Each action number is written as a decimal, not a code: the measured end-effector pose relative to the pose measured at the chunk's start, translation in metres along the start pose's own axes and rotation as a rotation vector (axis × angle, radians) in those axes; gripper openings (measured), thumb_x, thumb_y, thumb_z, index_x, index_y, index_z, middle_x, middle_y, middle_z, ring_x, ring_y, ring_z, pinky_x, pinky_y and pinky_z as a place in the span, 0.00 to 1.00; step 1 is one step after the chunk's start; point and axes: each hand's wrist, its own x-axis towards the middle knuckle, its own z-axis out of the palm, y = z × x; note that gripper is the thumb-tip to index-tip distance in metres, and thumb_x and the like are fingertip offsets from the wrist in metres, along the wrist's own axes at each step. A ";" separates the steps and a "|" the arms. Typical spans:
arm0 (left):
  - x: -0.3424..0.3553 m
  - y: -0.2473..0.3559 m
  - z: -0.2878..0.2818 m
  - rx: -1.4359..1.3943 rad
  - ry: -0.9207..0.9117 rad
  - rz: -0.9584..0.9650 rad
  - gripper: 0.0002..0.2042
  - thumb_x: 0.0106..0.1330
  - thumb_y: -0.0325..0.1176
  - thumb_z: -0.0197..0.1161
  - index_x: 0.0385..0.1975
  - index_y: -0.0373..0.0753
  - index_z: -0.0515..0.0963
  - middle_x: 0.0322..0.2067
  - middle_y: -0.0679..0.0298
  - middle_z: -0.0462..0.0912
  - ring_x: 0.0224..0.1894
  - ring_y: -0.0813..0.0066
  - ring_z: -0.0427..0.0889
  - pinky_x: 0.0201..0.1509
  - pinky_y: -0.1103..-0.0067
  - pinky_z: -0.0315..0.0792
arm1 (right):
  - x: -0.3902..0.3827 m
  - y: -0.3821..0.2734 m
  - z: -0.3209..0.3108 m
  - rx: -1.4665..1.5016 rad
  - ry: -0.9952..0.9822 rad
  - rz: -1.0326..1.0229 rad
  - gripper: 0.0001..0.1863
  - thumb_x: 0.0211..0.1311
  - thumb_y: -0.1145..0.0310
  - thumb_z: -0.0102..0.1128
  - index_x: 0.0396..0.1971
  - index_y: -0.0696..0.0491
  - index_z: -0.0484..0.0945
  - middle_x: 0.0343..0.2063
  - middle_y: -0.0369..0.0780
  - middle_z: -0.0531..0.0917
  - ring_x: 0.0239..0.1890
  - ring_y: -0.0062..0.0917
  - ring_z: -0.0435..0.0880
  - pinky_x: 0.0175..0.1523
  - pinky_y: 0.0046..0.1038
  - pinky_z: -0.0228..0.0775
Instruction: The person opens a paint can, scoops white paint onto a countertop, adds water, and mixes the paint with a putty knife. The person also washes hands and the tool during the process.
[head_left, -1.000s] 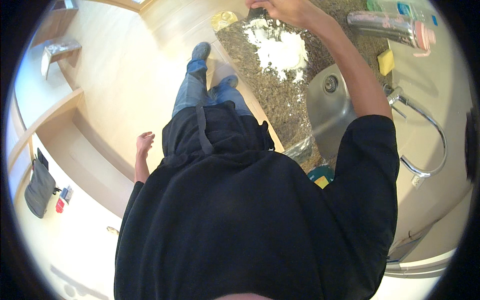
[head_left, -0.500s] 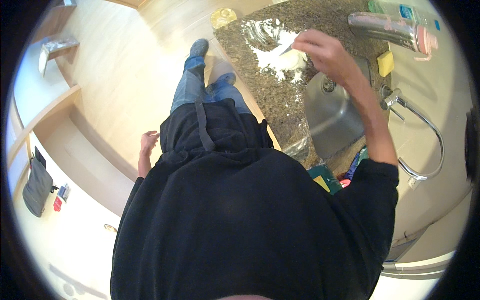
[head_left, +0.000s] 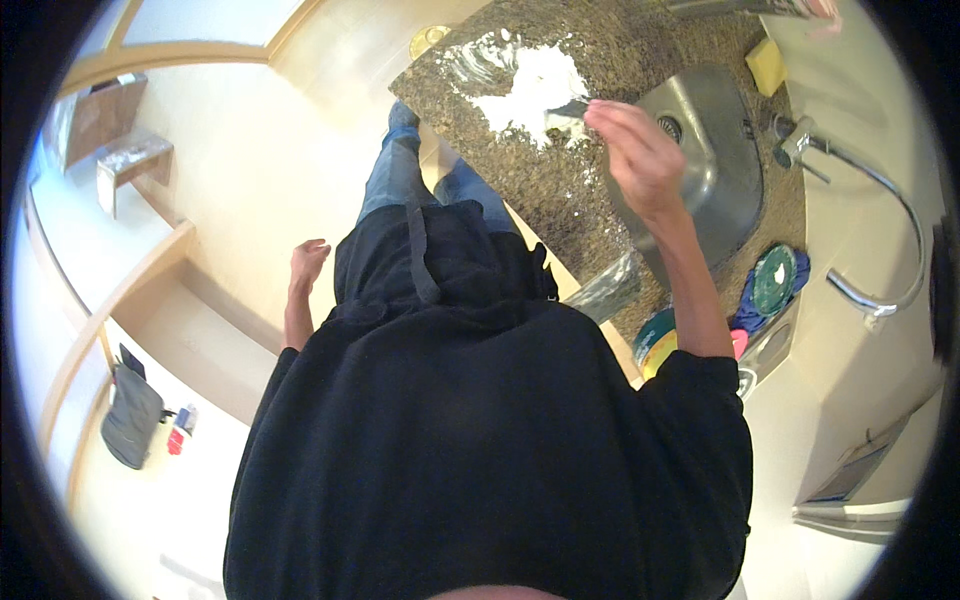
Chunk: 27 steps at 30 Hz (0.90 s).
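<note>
My right hand [head_left: 642, 160] grips a dark flat tool [head_left: 568, 108] like a scraper, its end in a patch of white powdery or pasty material [head_left: 535, 80]. That patch lies on the speckled granite countertop [head_left: 520, 180], smeared toward its far side, with white specks scattered nearer me. Just right of the hand is a steel sink [head_left: 720, 210]. My left hand [head_left: 310, 258] hangs beside my hip over the floor, fingers loosely bent and apart, holding nothing.
A yellow sponge [head_left: 765, 65], curved tap [head_left: 905, 235], metal bottle [head_left: 740, 8], green-lidded container [head_left: 775, 275] and pink item [head_left: 739, 343] surround the sink. A gold lid [head_left: 426, 40] is past the counter's corner. A small wooden step [head_left: 135, 160] and dark bag [head_left: 130, 415] are left.
My right hand came from the counter's far edge back toward me with the tool, now beside the sink's near-left part. The white patch shows smeared streaks. The view has shifted slightly.
</note>
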 end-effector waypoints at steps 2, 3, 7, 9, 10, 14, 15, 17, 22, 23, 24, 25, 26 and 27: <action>0.008 0.007 -0.008 0.037 -0.007 0.004 0.20 0.62 0.34 0.67 0.54 0.35 0.80 0.45 0.52 0.86 0.43 0.67 0.85 0.50 0.72 0.79 | -0.011 -0.008 -0.001 0.122 0.146 0.295 0.13 0.55 0.82 0.65 0.42 0.60 0.84 0.38 0.41 0.87 0.40 0.27 0.88 0.44 0.25 0.80; 0.014 0.012 -0.013 0.079 -0.013 0.003 0.21 0.61 0.35 0.68 0.54 0.35 0.80 0.45 0.53 0.86 0.43 0.66 0.85 0.49 0.72 0.79 | -0.017 -0.012 0.001 0.231 0.218 0.486 0.11 0.58 0.81 0.65 0.42 0.61 0.84 0.36 0.41 0.87 0.38 0.25 0.88 0.42 0.24 0.80; 0.048 0.039 -0.040 0.190 -0.065 0.026 0.21 0.59 0.36 0.69 0.52 0.36 0.82 0.43 0.55 0.87 0.41 0.68 0.86 0.43 0.73 0.79 | -0.039 -0.035 0.019 0.464 0.475 1.055 0.08 0.65 0.76 0.65 0.40 0.63 0.84 0.32 0.41 0.87 0.32 0.20 0.88 0.38 0.21 0.79; 0.074 0.061 -0.060 0.276 -0.090 0.059 0.21 0.58 0.36 0.70 0.51 0.36 0.82 0.42 0.56 0.88 0.41 0.68 0.86 0.42 0.73 0.79 | -0.039 -0.044 0.038 0.504 0.580 1.138 0.08 0.65 0.75 0.65 0.39 0.64 0.84 0.31 0.41 0.87 0.31 0.21 0.88 0.38 0.21 0.80; 0.090 0.075 -0.071 0.298 -0.109 0.080 0.21 0.58 0.36 0.70 0.51 0.36 0.82 0.42 0.56 0.88 0.42 0.68 0.86 0.43 0.74 0.79 | -0.035 -0.049 0.048 0.506 0.638 1.265 0.08 0.65 0.75 0.65 0.39 0.65 0.83 0.30 0.41 0.87 0.30 0.22 0.88 0.38 0.21 0.80; 0.149 0.139 -0.129 0.408 -0.161 0.181 0.22 0.58 0.37 0.71 0.52 0.36 0.82 0.44 0.55 0.87 0.43 0.68 0.86 0.43 0.75 0.79 | 0.003 -0.062 0.080 0.593 0.778 1.234 0.08 0.65 0.74 0.65 0.39 0.64 0.84 0.31 0.41 0.87 0.31 0.23 0.89 0.38 0.21 0.80; 0.162 0.159 -0.144 0.454 -0.140 0.234 0.22 0.58 0.37 0.71 0.52 0.36 0.82 0.44 0.55 0.87 0.41 0.68 0.86 0.42 0.75 0.79 | 0.012 -0.067 0.081 0.492 0.783 1.248 0.08 0.65 0.74 0.65 0.38 0.64 0.84 0.31 0.41 0.88 0.32 0.24 0.89 0.37 0.22 0.80; 0.184 0.196 -0.174 0.487 -0.128 0.283 0.22 0.59 0.36 0.70 0.52 0.36 0.81 0.43 0.55 0.87 0.38 0.70 0.85 0.40 0.75 0.78 | 0.027 -0.081 0.082 0.301 0.862 1.234 0.07 0.63 0.74 0.66 0.37 0.63 0.84 0.30 0.42 0.88 0.31 0.24 0.89 0.37 0.22 0.80; 0.221 0.282 -0.224 0.584 -0.120 0.361 0.21 0.59 0.36 0.69 0.53 0.37 0.82 0.41 0.55 0.87 0.37 0.72 0.84 0.40 0.75 0.78 | 0.047 -0.107 0.092 -0.134 0.742 1.140 0.06 0.59 0.75 0.67 0.35 0.59 0.86 0.30 0.44 0.88 0.28 0.26 0.89 0.36 0.25 0.80; 0.224 0.295 -0.227 0.626 -0.134 0.403 0.21 0.59 0.36 0.69 0.53 0.37 0.82 0.41 0.55 0.87 0.37 0.71 0.84 0.41 0.75 0.78 | 0.046 -0.107 0.091 -0.141 0.750 1.159 0.06 0.59 0.76 0.67 0.35 0.58 0.86 0.30 0.44 0.88 0.28 0.27 0.89 0.36 0.26 0.80; 0.226 0.306 -0.228 0.651 -0.143 0.416 0.21 0.59 0.36 0.69 0.53 0.37 0.82 0.42 0.55 0.87 0.37 0.71 0.84 0.42 0.75 0.78 | 0.043 -0.104 0.090 -0.139 0.744 1.180 0.06 0.58 0.76 0.67 0.35 0.57 0.86 0.30 0.44 0.88 0.28 0.27 0.88 0.36 0.26 0.80; 0.227 0.313 -0.227 0.658 -0.139 0.415 0.21 0.59 0.36 0.69 0.53 0.37 0.82 0.42 0.55 0.87 0.38 0.71 0.85 0.43 0.74 0.78 | 0.039 -0.100 0.085 -0.112 0.791 1.251 0.06 0.59 0.76 0.67 0.36 0.56 0.87 0.30 0.43 0.88 0.28 0.25 0.88 0.36 0.25 0.79; 0.226 0.319 -0.225 0.661 -0.164 0.444 0.21 0.59 0.36 0.69 0.53 0.37 0.82 0.42 0.55 0.87 0.38 0.71 0.85 0.44 0.74 0.78 | 0.033 -0.095 0.078 -0.098 0.810 1.233 0.06 0.59 0.76 0.67 0.36 0.56 0.87 0.29 0.43 0.88 0.28 0.24 0.88 0.36 0.25 0.79; 0.224 0.322 -0.223 0.652 -0.178 0.460 0.21 0.59 0.36 0.69 0.53 0.37 0.82 0.42 0.54 0.87 0.38 0.70 0.85 0.45 0.74 0.78 | 0.026 -0.087 0.069 -0.070 0.818 1.255 0.06 0.60 0.76 0.67 0.36 0.56 0.87 0.29 0.42 0.88 0.28 0.23 0.88 0.36 0.25 0.79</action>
